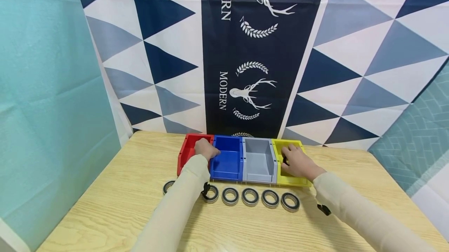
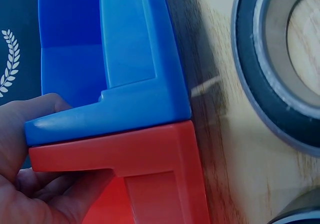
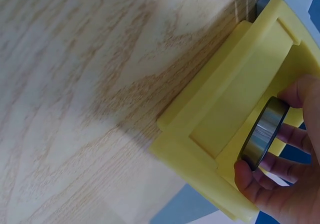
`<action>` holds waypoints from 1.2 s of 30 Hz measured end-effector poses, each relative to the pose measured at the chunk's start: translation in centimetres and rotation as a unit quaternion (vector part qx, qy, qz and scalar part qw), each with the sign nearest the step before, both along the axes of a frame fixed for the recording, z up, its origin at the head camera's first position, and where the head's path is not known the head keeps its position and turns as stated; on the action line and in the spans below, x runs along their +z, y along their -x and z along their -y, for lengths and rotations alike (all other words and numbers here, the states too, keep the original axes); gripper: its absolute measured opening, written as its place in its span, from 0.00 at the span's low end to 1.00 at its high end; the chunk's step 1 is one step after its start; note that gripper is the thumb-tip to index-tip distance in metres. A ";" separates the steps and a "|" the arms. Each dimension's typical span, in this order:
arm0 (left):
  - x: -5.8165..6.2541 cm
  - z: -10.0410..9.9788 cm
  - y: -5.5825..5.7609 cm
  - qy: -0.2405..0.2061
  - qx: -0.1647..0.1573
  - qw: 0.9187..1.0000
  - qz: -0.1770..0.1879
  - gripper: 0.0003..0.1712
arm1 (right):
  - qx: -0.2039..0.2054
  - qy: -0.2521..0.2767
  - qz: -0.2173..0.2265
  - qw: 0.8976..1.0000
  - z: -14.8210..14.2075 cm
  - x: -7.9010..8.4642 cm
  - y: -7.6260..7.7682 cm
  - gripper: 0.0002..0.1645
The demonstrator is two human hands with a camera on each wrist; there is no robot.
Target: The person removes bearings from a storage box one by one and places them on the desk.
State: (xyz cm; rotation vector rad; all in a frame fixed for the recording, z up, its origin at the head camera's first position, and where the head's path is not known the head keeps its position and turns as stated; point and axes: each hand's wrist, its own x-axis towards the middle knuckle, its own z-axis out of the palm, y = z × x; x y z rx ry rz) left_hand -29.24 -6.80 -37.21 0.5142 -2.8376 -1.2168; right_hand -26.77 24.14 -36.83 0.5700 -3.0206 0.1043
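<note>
A row of joined bins stands on the table: a red bin [image 1: 181, 157], a blue bin [image 1: 228, 162], a grey bin [image 1: 257, 162] and a yellow bin [image 1: 294, 181]. At the adjoining side walls of the red and blue bins, my left hand [image 1: 206, 149] grips both, thumb on the blue side, fingers on the red side. My right hand [image 1: 298, 163] holds a ball bearing [image 3: 265, 133] by its rim, tilted on edge at the yellow bin's opening. Whether the bearing touches the bin, I cannot tell.
Several more bearings [image 1: 250, 197] lie flat in a row before the bins; my left sleeve [image 1: 175, 213] partly covers the leftmost ones. The wooden table [image 1: 105, 201] ends at a patterned cloth wall [image 1: 168, 49] behind the bins.
</note>
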 end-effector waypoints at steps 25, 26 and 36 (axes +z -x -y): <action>-0.3 -0.7 -1.0 -0.008 0.000 1.000 -0.008 0.19 | 0.024 0.057 -0.046 0.997 -0.6 0.3 -6.1 0.13; -0.3 -0.6 -0.9 -0.008 0.001 1.000 -0.008 0.19 | 0.024 0.058 -0.046 0.997 -0.6 0.4 -6.3 0.13; 0.0 -0.2 -0.6 0.003 -0.001 1.000 -0.005 0.21 | 0.034 0.059 -0.045 0.997 -1.2 0.0 -9.0 0.15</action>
